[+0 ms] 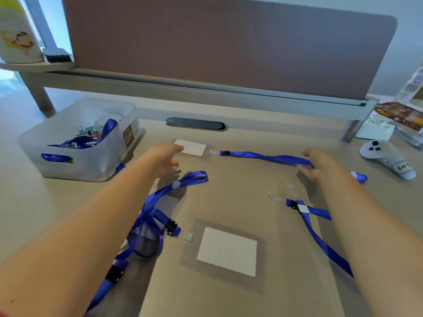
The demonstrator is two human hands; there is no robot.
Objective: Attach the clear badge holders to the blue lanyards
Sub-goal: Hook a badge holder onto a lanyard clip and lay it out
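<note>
A clear badge holder point(194, 149) with a white card lies at the far middle of the desk, clipped to a stretched-out blue lanyard point(270, 157). My left hand point(163, 157) is at the holder's left edge; its thumb touches the corner and its fingers are spread. My right hand point(319, 164) is closed over the lanyard's right part, and the loop end sticks out past the wrist. A second holder with a card point(226, 250) lies near me, joined to a bunched lanyard point(151, 216). A third lanyard point(317, 232) lies on the right, with a clear strap point(274, 196) at its clip.
A translucent bin point(75, 156) at the left holds more lanyards and binder clips. A white controller point(386, 156) lies at the right, with packets point(400, 115) behind it. A desk divider point(229, 42) closes the back, a cable slot point(195, 123) sits below it, and a mug point(18, 30) stands on a shelf.
</note>
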